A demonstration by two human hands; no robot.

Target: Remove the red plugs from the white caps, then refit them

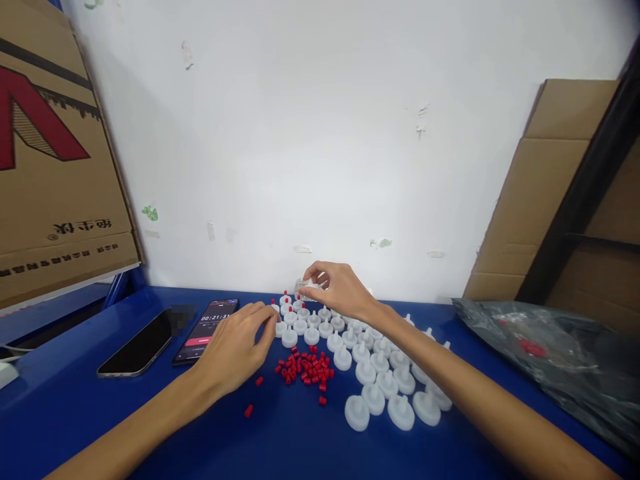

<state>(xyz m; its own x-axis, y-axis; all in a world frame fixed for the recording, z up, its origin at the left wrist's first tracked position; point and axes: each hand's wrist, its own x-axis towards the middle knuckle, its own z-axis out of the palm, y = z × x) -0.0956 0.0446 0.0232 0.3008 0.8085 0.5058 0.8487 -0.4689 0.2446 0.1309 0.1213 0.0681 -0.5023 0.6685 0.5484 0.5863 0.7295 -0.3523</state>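
Note:
Many white spouted caps [342,358] stand spout-up on the blue tabletop, the back left ones with small red tips [291,309]. In front of them lies a loose pile of small red caps [306,367]. My left hand [239,343] is left of the pile, thumb and fingers pinched together at the leftmost white caps; whatever is between the fingertips is hidden. At the back, near the wall, my right hand [336,288] is closed on a clear and whitish plastic piece [303,288], partly covered by the fingers. My right forearm passes over several white caps.
Two phones lie at left, a dark one [137,343] and one with a lit timer [216,313]. A printed cardboard box [60,200] stands far left. At right are a grey plastic bag [560,373] holding red pieces and a cardboard sheet [540,193]. A white wall [320,147] rises behind.

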